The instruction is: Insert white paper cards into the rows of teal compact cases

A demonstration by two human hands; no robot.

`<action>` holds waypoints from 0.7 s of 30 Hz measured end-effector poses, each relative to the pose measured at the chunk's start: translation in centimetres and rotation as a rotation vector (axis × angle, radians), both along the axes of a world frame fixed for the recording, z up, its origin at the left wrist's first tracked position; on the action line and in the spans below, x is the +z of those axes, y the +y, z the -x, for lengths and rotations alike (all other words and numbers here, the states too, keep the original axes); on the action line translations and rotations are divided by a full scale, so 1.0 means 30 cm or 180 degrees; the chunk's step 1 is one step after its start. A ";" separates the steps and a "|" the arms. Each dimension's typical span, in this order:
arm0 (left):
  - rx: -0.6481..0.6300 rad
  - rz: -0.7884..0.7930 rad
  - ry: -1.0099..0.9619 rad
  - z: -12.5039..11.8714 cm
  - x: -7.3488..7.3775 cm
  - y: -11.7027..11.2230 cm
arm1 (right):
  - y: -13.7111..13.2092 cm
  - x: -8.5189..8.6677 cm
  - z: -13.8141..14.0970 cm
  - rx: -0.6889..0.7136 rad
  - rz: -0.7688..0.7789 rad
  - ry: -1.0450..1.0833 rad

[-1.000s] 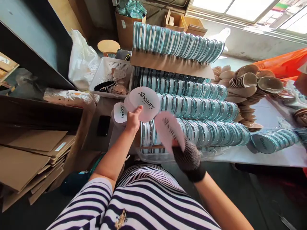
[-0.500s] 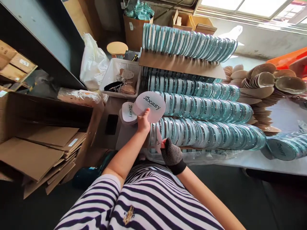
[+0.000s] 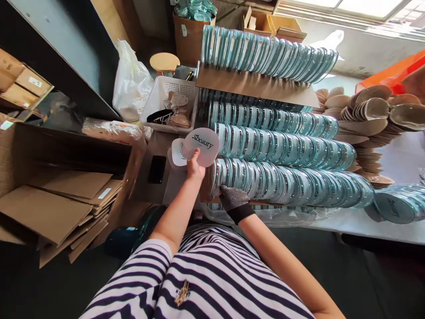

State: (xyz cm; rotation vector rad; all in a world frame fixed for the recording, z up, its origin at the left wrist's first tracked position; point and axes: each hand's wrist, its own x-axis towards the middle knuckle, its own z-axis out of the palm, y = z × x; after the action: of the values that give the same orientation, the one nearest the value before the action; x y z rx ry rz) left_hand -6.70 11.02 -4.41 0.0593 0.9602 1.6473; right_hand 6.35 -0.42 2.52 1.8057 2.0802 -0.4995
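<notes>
My bare left hand grips a stack of rounded white cards printed "beauty", the thumb across the front. Just left of it, more white cards of the same sort lie on the table. My right hand, in a dark dotted glove with its fingertips bare, has its fingers closed against the left end of the front row of clear bluish round cases. Whatever is between those fingers is hidden. Behind this row stand further rows of the same cases, packed on edge.
A white basket with small pieces stands behind the cards. Beige moulded cups are stacked at the right, near a loose pile of round cases. To my left, an open carton holds flat cardboard. A dark phone-like slab lies nearby.
My right hand has moved slightly left and up to the end of the front row. The single card it held upright no longer shows. My left hand's stack has shifted a little left.
</notes>
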 end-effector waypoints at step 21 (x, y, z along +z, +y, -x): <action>-0.1576 -0.1460 0.2750 -0.041 -0.044 -0.107 | -0.053 -0.047 0.001 -0.1806 0.0806 0.3236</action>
State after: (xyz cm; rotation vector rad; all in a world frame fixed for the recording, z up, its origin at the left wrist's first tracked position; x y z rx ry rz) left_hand -5.46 7.82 -5.73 1.2987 1.0430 1.3243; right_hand 6.32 -2.02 1.13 2.2000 1.7707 -2.0764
